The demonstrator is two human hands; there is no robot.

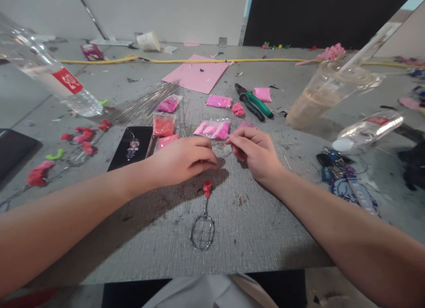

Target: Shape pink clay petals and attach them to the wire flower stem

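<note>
My left hand (186, 159) rests on the grey table with its fingers curled together; what they hold, if anything, is hidden. To its right, my right hand (254, 151) pinches something tiny near the thumb tip, too small to name. Thin wire shows between the two hands. Just beyond them lie a bag of pink clay (212, 129) and a bag of coral clay (164, 125). Below the hands, on the near part of the table, is a twisted wire loop (202, 232) whose stem is topped by a small red clay piece (207, 188).
A black phone (131, 146) lies left of my left hand. Farther back are green-handled pliers (254, 102), a wire bundle (146, 102) and pink paper (197, 73). A tall bottle (63, 78) leans at left; a drink cup (318, 93), small bottle (370, 128) and keys (335, 159) are at right.
</note>
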